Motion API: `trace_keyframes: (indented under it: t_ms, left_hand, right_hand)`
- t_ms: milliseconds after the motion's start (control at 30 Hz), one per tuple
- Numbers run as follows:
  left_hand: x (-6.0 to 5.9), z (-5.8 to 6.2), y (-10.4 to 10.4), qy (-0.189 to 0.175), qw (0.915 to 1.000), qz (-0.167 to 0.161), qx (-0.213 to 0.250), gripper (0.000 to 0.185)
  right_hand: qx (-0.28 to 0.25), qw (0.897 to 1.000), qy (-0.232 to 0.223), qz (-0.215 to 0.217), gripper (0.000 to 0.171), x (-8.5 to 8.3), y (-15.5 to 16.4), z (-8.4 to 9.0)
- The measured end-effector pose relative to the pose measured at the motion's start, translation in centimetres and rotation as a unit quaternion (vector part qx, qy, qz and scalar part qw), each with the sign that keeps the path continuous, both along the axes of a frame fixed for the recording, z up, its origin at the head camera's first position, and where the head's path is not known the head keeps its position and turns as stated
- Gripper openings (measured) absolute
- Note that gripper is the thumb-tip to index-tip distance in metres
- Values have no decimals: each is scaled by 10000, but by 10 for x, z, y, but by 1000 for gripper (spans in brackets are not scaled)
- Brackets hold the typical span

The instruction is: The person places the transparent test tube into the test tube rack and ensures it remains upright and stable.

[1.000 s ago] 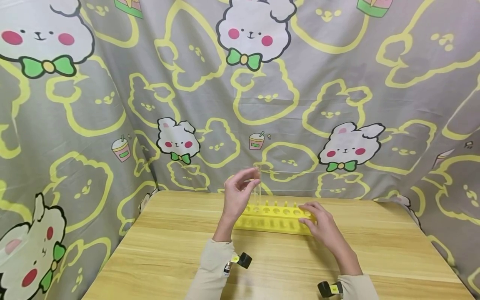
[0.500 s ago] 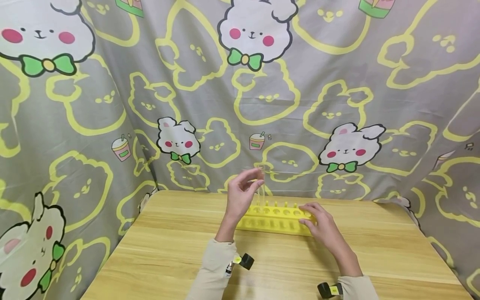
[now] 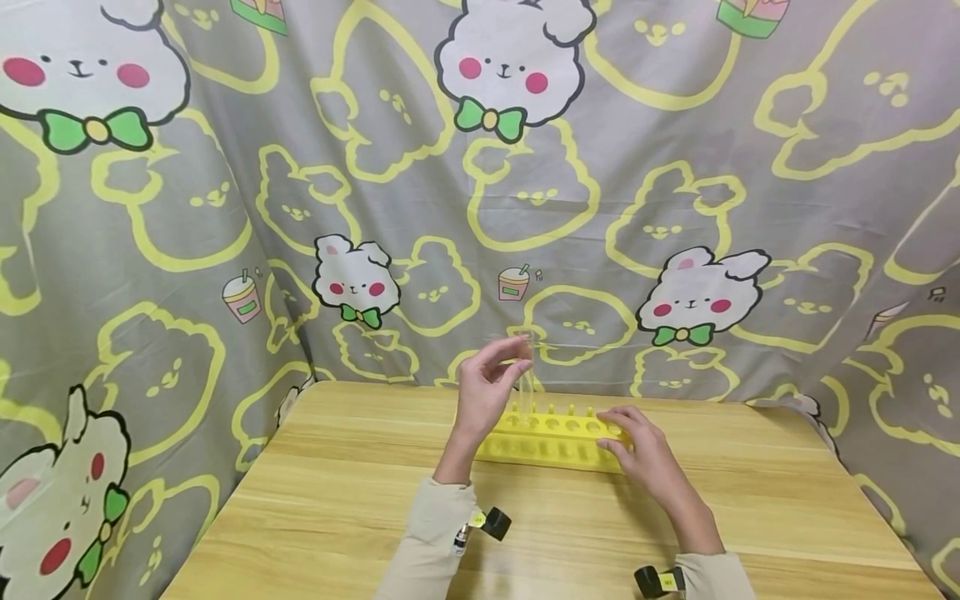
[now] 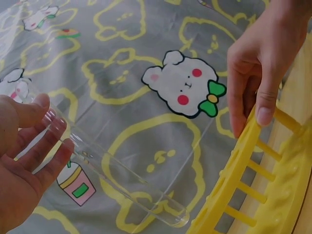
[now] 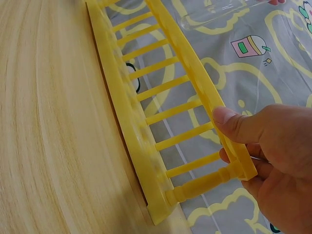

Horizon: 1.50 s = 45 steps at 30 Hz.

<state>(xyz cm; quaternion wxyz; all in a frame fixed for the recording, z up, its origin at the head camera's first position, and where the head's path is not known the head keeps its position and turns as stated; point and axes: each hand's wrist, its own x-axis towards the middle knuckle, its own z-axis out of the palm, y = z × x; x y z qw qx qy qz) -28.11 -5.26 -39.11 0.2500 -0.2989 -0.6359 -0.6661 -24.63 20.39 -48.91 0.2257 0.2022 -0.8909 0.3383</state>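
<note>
A person's left hand (image 3: 483, 389) pinches the open top end of a clear, empty glass test tube (image 3: 527, 372) between thumb and fingertips, holding it nearly upright with its rounded bottom just above the left part of a yellow plastic test tube rack (image 3: 551, 437). The tube is long, thin and see-through, so the rabbit-patterned grey curtain (image 3: 675, 183) shows through it. The right hand (image 3: 637, 446) grips the rack's right end, thumb on its top rail, steadying it on the light wooden table (image 3: 322, 508).
</note>
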Motion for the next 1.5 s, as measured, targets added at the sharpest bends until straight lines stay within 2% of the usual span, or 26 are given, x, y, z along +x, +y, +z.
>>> trace_keyframes:
  t_ms: [1500]
  left_hand:
    - [-2, -6, 5, -162, 9998, -27, -95, 28]
  right_hand:
    - [-14, 9998, 176, 36, 39, -1, 0, -1]
